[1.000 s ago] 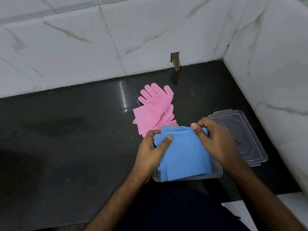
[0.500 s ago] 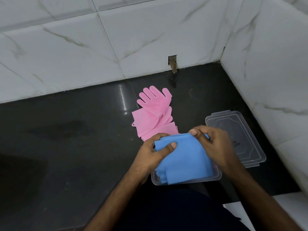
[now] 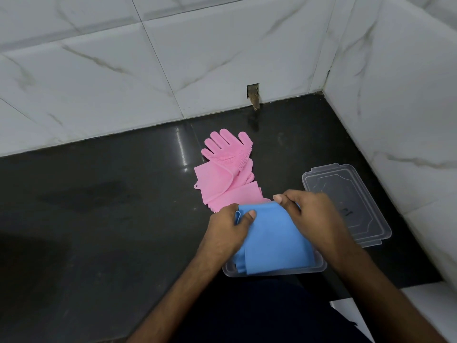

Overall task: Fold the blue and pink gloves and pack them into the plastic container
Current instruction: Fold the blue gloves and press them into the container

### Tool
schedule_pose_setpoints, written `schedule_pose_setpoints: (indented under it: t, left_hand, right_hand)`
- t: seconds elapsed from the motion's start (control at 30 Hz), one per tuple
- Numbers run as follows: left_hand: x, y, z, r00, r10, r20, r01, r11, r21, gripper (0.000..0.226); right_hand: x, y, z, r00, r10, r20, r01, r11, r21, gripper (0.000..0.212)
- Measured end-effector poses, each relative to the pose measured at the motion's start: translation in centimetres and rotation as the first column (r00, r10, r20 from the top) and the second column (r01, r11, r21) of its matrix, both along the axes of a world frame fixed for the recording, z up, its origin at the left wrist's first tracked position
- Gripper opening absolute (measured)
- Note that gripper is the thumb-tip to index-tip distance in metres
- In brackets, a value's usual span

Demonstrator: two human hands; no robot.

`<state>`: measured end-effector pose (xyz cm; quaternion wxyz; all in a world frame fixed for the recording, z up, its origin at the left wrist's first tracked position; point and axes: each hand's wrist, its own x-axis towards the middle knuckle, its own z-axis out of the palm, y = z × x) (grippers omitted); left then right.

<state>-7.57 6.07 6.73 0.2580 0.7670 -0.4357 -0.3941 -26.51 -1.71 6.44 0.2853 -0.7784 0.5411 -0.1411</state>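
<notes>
Smooth blue gloves (image 3: 274, 241) folded, pinched by left hand (image 3: 228, 230), right hand (image 3: 310, 214), over clear container (image 3: 319, 267)

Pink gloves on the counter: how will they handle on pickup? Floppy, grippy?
The pink gloves lie flat and creased over each other, so probably floppy; they would drape from a pinch. The bristled palm suggests soft rubber, likely grippy on the glossy counter. Thin sheet, probably light.

Blue gloves (image 3: 274, 241), pink gloves (image 3: 222, 179), black countertop (image 3: 99, 219).

Dark glossy counter (image 3: 99, 231) meets white marbled wall tiles (image 3: 123, 82).
</notes>
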Motion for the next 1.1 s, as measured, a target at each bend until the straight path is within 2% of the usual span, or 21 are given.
schedule_pose_setpoints:
  t: [0.1, 0.13, 0.23, 0.4, 0.73, 0.87, 1.1]
  left_hand:
    - [-0.2, -0.3, -0.2, 0.997, 0.001, 0.08, -0.002, 1.0, 0.01, 0.043]
    - [-0.3, -0.4, -0.3, 0.996, 0.0, 0.095, -0.002, 1.0, 0.016, 0.044]
    - [-0.5, -0.5, -0.5, 0.992, -0.021, 0.123, 0.018, 0.999, 0.029, 0.046]
    - [-1.0, -0.7, -0.6, 0.982, -0.043, 0.185, 0.038, 0.999, 0.033, 0.045]
    - [-1.1, -0.9, -0.9, 0.964, -0.115, 0.238, 0.094, 0.991, 0.097, 0.035]
    - [-1.1, -0.9, -1.0, 0.956, -0.139, 0.26, 0.115, 0.988, 0.107, 0.035]
    - [-1.6, -0.7, -1.1, 0.908, -0.198, 0.37, 0.172, 0.98, 0.102, 0.038]
  right_hand:
    - [-0.1, 0.7, 1.0, 0.998, 0.032, -0.061, -0.031, 0.999, 0.017, 0.045]
    - [-0.1, 1.0, 1.2, 0.997, 0.006, -0.078, -0.003, 0.999, 0.039, 0.041]
    - [0.0, 2.2, 1.5, 0.989, -0.102, -0.103, 0.112, 0.989, 0.092, 0.049]
    - [-0.6, 3.3, 1.4, 0.982, -0.081, -0.168, 0.085, 0.996, 0.016, 0.02]
    - [-1.1, 3.1, 0.5, 0.982, -0.096, -0.165, 0.063, 0.978, -0.198, 0.015]
    - [-1.7, 3.1, 0.1, 0.988, -0.086, -0.127, 0.056, 0.973, -0.224, 0.016]
    - [-2.2, 3.5, -0.6, 0.976, -0.054, -0.211, 0.016, 0.984, -0.176, 0.011]
